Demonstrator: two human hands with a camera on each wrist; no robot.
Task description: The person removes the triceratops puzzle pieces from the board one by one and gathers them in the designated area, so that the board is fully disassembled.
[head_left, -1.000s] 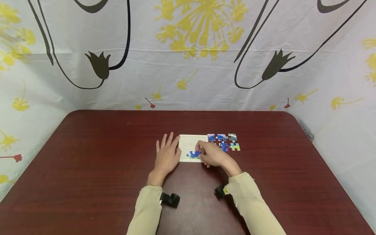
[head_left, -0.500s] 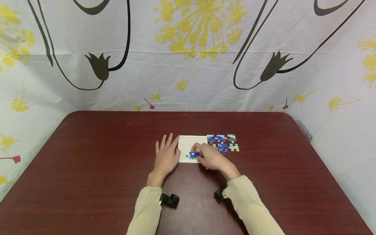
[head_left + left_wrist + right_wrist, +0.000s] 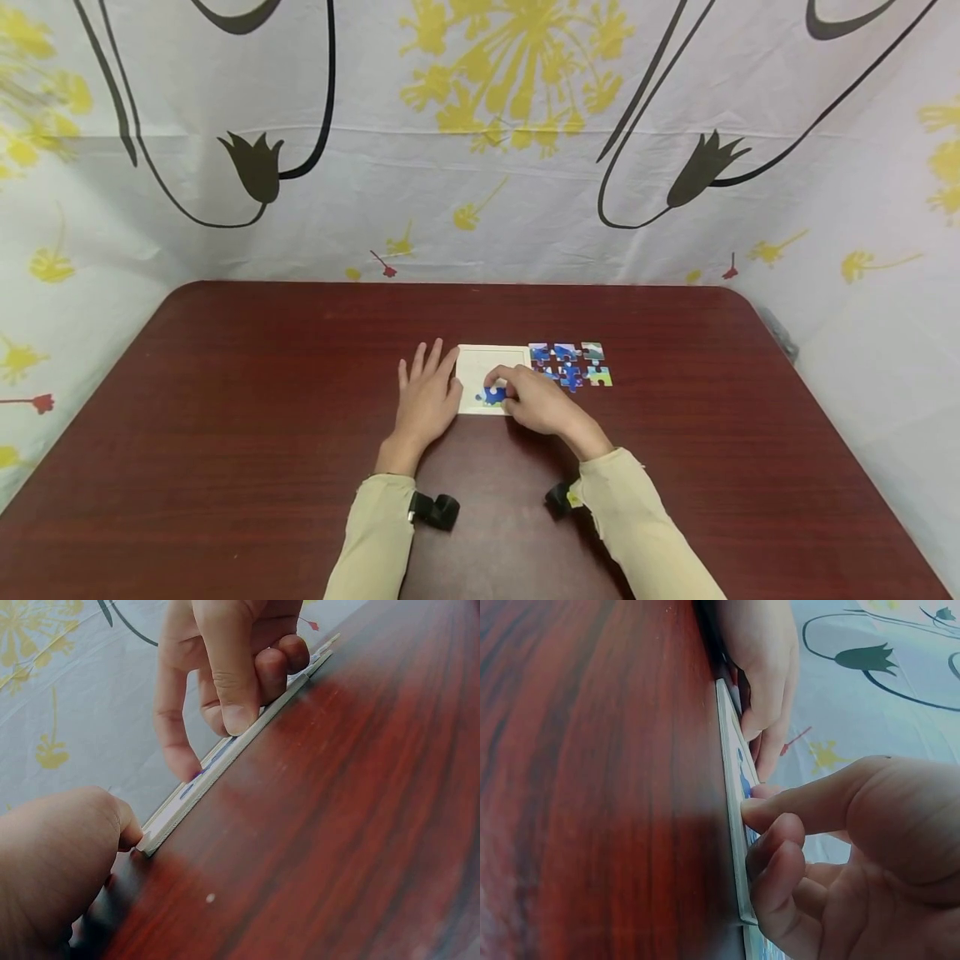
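A person is seating a blue puzzle piece (image 3: 492, 395) in the white tray (image 3: 480, 363) at mid-worktop (image 3: 225, 400), right hand (image 3: 536, 402) pinching it, left hand (image 3: 426, 392) lying flat and relaxed at the tray's nine o'clock edge. Pressing it home looks next; loose pieces (image 3: 572, 365) are waiting at three o'clock.
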